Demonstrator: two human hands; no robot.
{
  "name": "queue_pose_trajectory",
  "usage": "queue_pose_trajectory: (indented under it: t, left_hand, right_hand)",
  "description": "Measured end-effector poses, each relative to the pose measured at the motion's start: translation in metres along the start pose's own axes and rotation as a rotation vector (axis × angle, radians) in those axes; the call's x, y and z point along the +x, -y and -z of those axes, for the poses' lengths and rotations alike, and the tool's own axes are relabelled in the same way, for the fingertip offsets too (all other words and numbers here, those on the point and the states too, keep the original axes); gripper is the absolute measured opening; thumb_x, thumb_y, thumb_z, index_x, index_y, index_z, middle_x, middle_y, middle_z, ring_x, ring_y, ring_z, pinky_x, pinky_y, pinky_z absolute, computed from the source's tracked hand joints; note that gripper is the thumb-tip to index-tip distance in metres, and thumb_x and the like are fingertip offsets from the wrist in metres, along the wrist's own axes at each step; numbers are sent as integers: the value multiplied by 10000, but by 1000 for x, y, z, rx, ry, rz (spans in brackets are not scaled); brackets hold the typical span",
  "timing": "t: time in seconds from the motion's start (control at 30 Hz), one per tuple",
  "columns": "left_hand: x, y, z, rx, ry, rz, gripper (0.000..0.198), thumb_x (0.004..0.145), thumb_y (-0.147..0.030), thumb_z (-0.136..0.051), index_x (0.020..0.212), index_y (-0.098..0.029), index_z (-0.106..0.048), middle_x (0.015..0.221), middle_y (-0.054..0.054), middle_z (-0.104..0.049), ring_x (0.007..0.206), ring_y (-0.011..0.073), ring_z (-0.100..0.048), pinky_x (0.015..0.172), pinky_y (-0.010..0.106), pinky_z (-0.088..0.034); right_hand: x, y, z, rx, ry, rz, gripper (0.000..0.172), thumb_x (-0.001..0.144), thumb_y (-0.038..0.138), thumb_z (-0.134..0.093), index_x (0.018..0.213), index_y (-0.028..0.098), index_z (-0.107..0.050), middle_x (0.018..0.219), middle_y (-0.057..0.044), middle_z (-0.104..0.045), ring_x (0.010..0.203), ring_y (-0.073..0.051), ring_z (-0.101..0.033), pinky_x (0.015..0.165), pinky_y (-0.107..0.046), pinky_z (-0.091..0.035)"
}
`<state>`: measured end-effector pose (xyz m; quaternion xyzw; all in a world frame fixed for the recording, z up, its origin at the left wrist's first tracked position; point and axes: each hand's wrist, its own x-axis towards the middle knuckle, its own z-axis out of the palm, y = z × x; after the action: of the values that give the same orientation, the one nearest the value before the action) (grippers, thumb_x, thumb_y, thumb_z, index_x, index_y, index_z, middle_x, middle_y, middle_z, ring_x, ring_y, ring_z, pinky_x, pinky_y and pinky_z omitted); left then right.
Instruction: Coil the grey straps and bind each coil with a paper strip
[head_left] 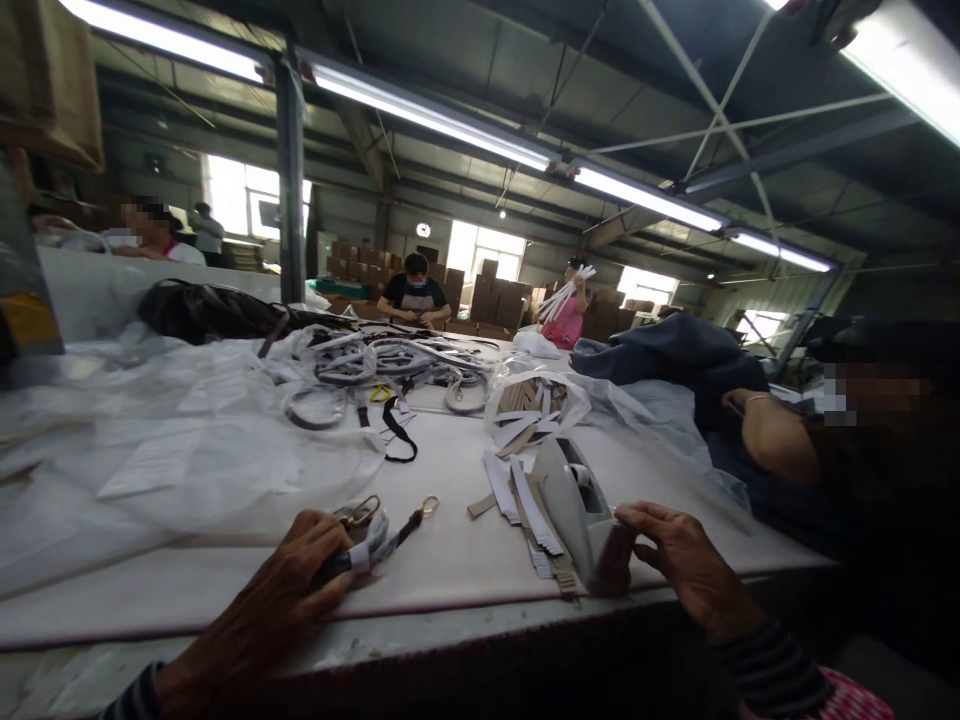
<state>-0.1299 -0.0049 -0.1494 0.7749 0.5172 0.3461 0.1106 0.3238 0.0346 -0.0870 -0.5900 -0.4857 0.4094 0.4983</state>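
Observation:
My left hand (281, 590) is closed round a wrapped bundle of strap (365, 545) with gold clasps, resting on the white table (450, 480) near its front edge. A second gold clasp (430, 504) on a dark strap sticks out to the right. My right hand (679, 560) pinches at the near end of a grey tape dispenser (574, 505), fingers curled together; what they hold is too small to make out. Paper strips (517, 490) lie just left of the dispenser.
Clear plastic bags (172, 450) cover the table's left side. Wrapped straps (390, 365) and a bag of strips (532, 400) lie further back. A person's arm (772, 435) rests at the right. Other people work at the far end among cardboard boxes (502, 295).

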Motion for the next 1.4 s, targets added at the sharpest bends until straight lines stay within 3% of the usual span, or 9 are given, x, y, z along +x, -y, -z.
queue_pose_trajectory:
  t: [0.3,0.43,0.53,0.7,0.8,0.93,1.07,1.23,1.4]
  left_hand:
    - [0,13,-5,4,-13,-4,215,931,-416,-598,825,-243,-669,973,58,-698,998,289,-587,883,357,-501]
    - [1,10,-6,13,-3,-19,228,932,-422,-594,812,-240,-661,958,57,-693,979,286,-587,865,347,-501]
    - [1,10,-6,20,3,-20,249,948,-438,-584,813,-242,-659,961,53,-692,982,280,-584,868,338,-502]
    - [0,29,-12,24,-23,-26,280,924,-507,-618,843,-246,-680,982,54,-705,1005,288,-585,893,345,-501]
    - [-1,44,-16,10,-50,-24,262,923,-501,-607,895,-256,-695,1025,51,-702,1035,289,-586,921,357,-495]
    - [0,50,-15,15,-58,12,234,921,-474,-607,929,-257,-694,1025,51,-683,1029,287,-584,906,365,-499]
    - [1,40,-12,21,-71,24,213,908,-440,-616,886,-244,-699,978,54,-681,1004,297,-584,889,381,-492]
    - [-3,26,-6,-7,-50,63,196,932,-407,-607,905,-234,-695,1041,64,-675,1060,292,-579,950,387,-474]
    - [-1,31,-6,6,-28,66,215,919,-434,-615,893,-237,-699,1012,60,-682,1033,297,-585,918,385,-483]
  right_hand:
    - [-9,-22,-20,180,-236,156,354,590,472,-859,788,203,-742,802,-6,-654,757,-176,-544,639,-262,-438]
    - [-11,-18,-19,179,-212,177,347,587,477,-868,722,195,-718,928,-31,-652,784,-182,-557,626,-252,-485]
    - [-16,-17,-15,157,-166,240,333,650,479,-856,685,188,-699,1044,-37,-623,865,-195,-587,716,-259,-539]
    - [-22,-43,-14,211,-183,273,341,695,500,-850,759,186,-732,1134,-41,-600,946,-217,-616,798,-279,-571]
    - [-22,-56,-16,249,-265,228,397,659,539,-854,824,199,-732,1064,-46,-635,893,-228,-621,683,-287,-580]
    - [-24,-51,-14,-13,-317,274,413,662,588,-799,735,191,-709,784,-27,-650,699,-188,-577,558,-261,-500]
    - [-29,-34,-13,-18,-208,201,456,641,626,-802,657,189,-670,558,22,-556,485,-109,-420,425,-225,-347]
    - [-30,-24,-8,334,-65,-19,490,484,535,-961,696,175,-705,620,20,-606,504,-83,-461,432,-180,-351]
    - [-32,-22,-1,292,2,20,398,653,528,-900,768,185,-734,861,-56,-730,864,-197,-648,736,-245,-538]
